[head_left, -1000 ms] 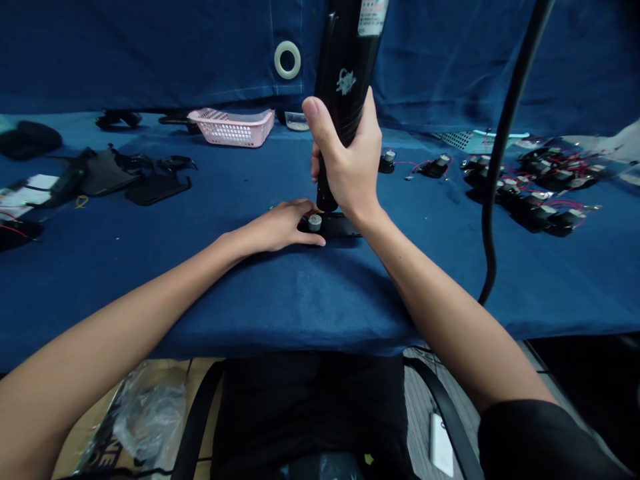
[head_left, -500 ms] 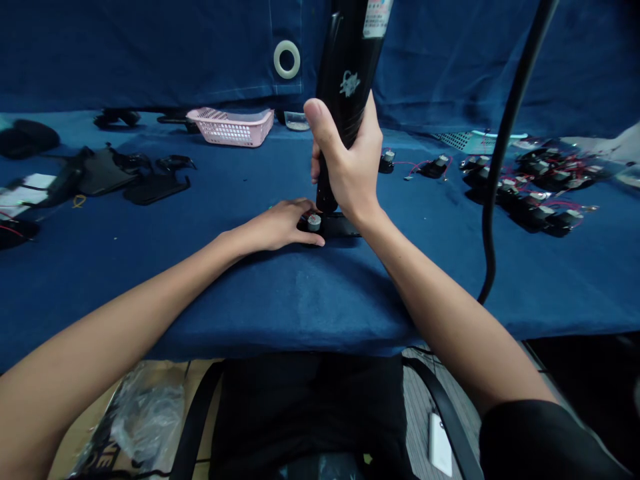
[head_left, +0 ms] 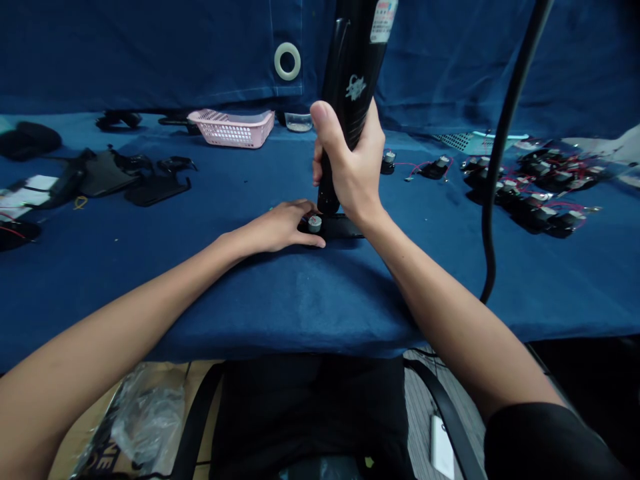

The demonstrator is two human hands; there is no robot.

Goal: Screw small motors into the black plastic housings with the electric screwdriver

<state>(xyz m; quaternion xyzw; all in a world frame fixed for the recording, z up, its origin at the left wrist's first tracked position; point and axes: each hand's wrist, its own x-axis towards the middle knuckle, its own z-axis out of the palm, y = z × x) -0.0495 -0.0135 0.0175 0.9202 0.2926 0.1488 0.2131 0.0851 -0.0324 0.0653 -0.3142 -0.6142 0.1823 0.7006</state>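
My right hand point(head_left: 353, 157) is wrapped round a thick black electric screwdriver point(head_left: 356, 73), held nearly upright with its top leaning right. The tool's lower end meets a long black plastic part point(head_left: 344, 226) lying on the blue cloth; the tip itself is hard to make out. A small round silver motor point(head_left: 315, 223) sits at that part's left end. My left hand point(head_left: 290, 225) holds this end, with the thumb on the near side and the fingers behind the motor.
Several black pieces with motors and red wires point(head_left: 545, 183) lie at the right. Black plastic shells point(head_left: 110, 175) are at the left. A pink basket point(head_left: 230, 130) and a small clear tray point(head_left: 299, 122) stand at the back. A thick black cable point(head_left: 493, 180) hangs on the right.
Hardly anything differs. The screwdriver's upper body and my right hand have shifted slightly right and down in view, while my left hand stays on the black plastic part.
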